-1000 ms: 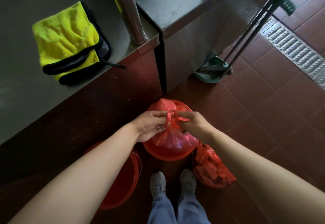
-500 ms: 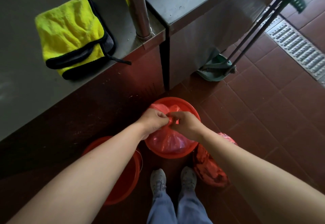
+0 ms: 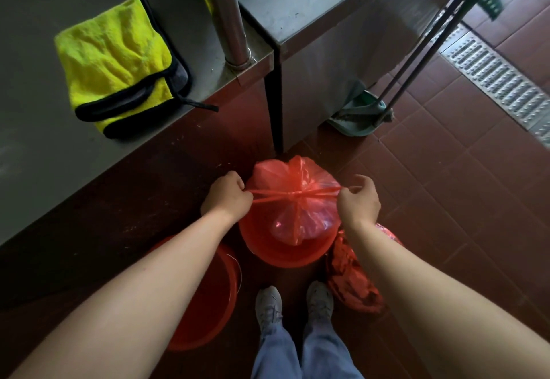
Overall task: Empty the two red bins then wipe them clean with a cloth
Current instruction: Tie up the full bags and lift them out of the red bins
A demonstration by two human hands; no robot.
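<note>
Drawn apart — left hand (image 3: 227, 197) and right hand (image 3: 358, 201) pinch the red bag ties (image 3: 293, 195) taut.

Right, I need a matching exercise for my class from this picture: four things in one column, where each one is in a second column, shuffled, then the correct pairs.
Things
1. yellow cloth
2. green dustpan
3. red bag with taut ties
4. crumpled red bag

Places
a. in a red bin, between the left hand and the right hand
b. on the steel counter
c. on the floor beside the right shoe
d. on the floor against the steel cabinet

Pairs: 1-b, 2-d, 3-a, 4-c
</note>
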